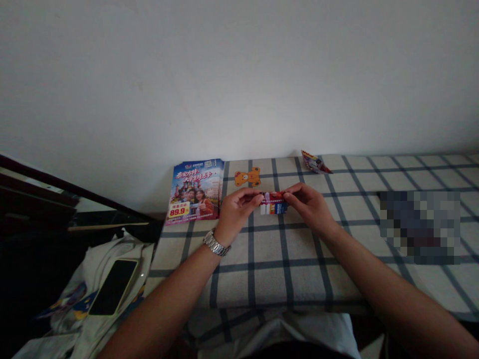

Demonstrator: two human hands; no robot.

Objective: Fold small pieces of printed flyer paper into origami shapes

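Note:
A small folded flyer (275, 203), printed in red, white and blue, is held above the checked tablecloth. My left hand (241, 207) pinches its left end between thumb and fingers, and a silver watch (216, 243) circles that wrist. At the other end, my right hand (309, 205) grips the paper in the same kind of pinch. To the left of my left hand lies a stack of colourful flyers (194, 192), face up with "89.9" on the top one. An orange bear cutout (247, 176) rests flat just beyond my hands.
Near the wall (262, 75), a folded printed paper piece (316, 163) stands on the tablecloth (232, 289). A pixelated dark item (419, 227) lies at the right. Below the table's left edge, a phone (113, 286) sits on a pale bag or cloth (101, 254).

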